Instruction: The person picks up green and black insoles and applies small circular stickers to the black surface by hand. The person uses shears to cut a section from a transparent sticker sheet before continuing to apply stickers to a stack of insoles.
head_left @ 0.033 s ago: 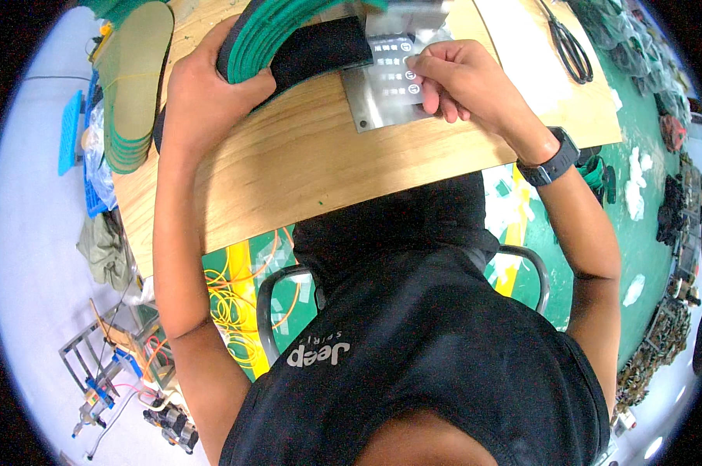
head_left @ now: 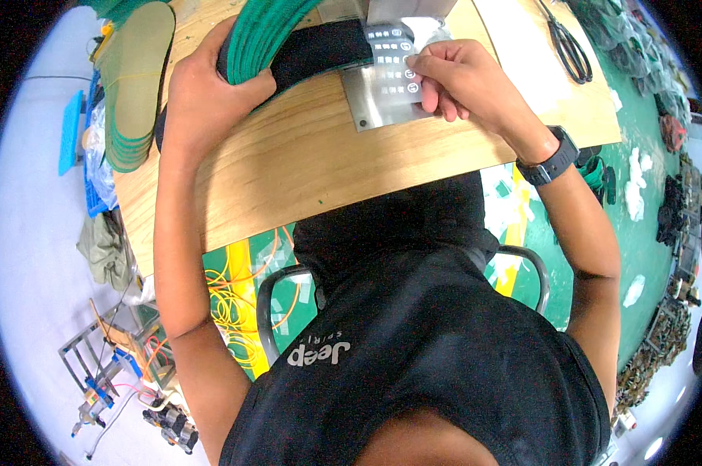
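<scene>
My left hand (head_left: 211, 97) is closed round a bent stack of green-edged insoles (head_left: 265, 39), its thumb pressing the near side. Beneath the stack, a black insole (head_left: 320, 50) reaches right onto a flat metal plate (head_left: 370, 113). Over the plate and the insole's end lies a clear film (head_left: 397, 76) with rows of white printed marks. Thumb and fingers of my right hand (head_left: 460, 78) pinch the film's right edge. Just beyond the film, a shiny metal block (head_left: 409, 12) is cut off by the upper edge of the view.
Another stack of insoles (head_left: 141, 70), olive on top, rests at the wooden table's (head_left: 304, 179) left side. Black-handled scissors (head_left: 568, 50) lie on a white sheet (head_left: 522, 39) to the right. Orange hoses (head_left: 231, 303) coil on the floor beside a chair armrest (head_left: 265, 311).
The metal block has shifted away, showing one more row of marks on the film. The far end of the bent stack has drawn back left. Both hands stay nearly in place.
</scene>
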Available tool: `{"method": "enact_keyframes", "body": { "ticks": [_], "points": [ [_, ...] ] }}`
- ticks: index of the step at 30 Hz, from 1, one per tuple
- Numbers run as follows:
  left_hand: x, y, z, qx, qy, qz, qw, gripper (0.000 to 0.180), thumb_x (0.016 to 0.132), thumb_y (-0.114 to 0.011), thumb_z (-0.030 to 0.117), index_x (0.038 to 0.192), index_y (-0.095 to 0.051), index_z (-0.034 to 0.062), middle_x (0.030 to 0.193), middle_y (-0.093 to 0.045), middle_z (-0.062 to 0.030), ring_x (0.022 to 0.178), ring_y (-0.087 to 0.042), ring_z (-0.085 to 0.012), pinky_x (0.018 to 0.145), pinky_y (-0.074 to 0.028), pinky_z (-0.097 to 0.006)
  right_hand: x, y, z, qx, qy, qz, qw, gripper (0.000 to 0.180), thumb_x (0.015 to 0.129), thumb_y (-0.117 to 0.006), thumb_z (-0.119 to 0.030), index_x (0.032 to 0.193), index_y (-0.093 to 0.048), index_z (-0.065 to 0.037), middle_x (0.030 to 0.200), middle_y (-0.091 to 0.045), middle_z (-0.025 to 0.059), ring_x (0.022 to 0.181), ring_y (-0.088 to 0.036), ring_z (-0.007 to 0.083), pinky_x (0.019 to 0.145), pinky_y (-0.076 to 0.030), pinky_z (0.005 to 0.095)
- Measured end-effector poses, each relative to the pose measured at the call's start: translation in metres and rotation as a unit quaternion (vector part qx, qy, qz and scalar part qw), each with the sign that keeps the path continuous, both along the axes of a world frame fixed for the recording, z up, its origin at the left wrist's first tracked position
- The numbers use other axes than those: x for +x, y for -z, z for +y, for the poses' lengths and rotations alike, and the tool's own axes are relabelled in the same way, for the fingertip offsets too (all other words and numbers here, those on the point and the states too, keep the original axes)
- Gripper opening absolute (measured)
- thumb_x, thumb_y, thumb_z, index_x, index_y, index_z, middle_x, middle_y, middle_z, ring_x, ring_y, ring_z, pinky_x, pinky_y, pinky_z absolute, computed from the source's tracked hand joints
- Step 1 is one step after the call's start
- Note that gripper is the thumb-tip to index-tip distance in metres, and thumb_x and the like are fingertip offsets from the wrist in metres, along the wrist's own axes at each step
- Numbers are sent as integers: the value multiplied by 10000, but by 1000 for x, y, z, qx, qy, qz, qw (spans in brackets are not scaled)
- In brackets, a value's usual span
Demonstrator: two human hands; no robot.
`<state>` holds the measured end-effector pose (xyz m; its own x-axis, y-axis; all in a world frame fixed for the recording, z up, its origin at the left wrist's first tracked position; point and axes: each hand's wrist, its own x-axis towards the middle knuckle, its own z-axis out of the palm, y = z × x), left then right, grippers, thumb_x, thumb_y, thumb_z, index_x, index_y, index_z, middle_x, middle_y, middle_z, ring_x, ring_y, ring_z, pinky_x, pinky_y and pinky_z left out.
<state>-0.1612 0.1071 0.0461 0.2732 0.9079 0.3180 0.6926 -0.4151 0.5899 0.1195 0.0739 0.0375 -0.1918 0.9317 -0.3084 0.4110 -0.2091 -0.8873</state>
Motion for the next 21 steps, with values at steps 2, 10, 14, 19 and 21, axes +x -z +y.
{"method": "enact_keyframes", "body": {
  "ticks": [2, 10, 14, 19, 21],
  "points": [
    [-3, 3, -2, 18, 0, 35, 999, 403, 664, -706, 200, 1007, -600, 17, 829, -660, -95, 730, -607, -173, 719, -482, -303, 4, -3, -1, 34, -20, 13, 999, 271, 881, -528, -236, 724, -600, -28, 565, -591, 40, 405, -497, 71, 379, -375, 193],
    [-8, -10, -18, -56, 21, 89, 994, 628, 722, -715, 289, 1256, -506, 34, 1069, -624, -147, 966, -594, -202, 877, -442, -296, 81, -27, 2, 82, -9, -163, 983, 241, 902, -558, -284, 858, -625, -57, 560, -524, -19, 415, -420, 20, 391, -313, 162],
    [-44, -18, 5, -201, 95, -23, 975, 607, 834, -619, 361, 1293, -471, -8, 1194, -553, -119, 1111, -493, -179, 981, -356, -288, 109, -30, -1, 195, 75, -311, 927, 293, 886, -588, -358, 816, -635, -77, 574, -511, -28, 458, -402, 17, 415, -296, 174],
    [-66, -33, 24, -221, 197, -116, 948, 566, 855, -589, 349, 1288, -486, 0, 1201, -564, -107, 1143, -501, -175, 996, -359, -292, 167, -40, 11, 266, 139, -119, 946, 282, 914, -560, -356, 865, -635, -89, 725, -574, -46, 558, -456, 4, 469, -303, 159],
    [-67, -29, 33, -211, 157, -143, 954, 565, 850, -599, 349, 1283, -493, 1, 1197, -573, -103, 1142, -511, -180, 997, -362, -292, 175, -36, 9, 272, 157, -126, 941, 274, 912, -564, -350, 866, -636, -90, 728, -581, -46, 577, -465, 2, 485, -314, 155]
  ]
}}
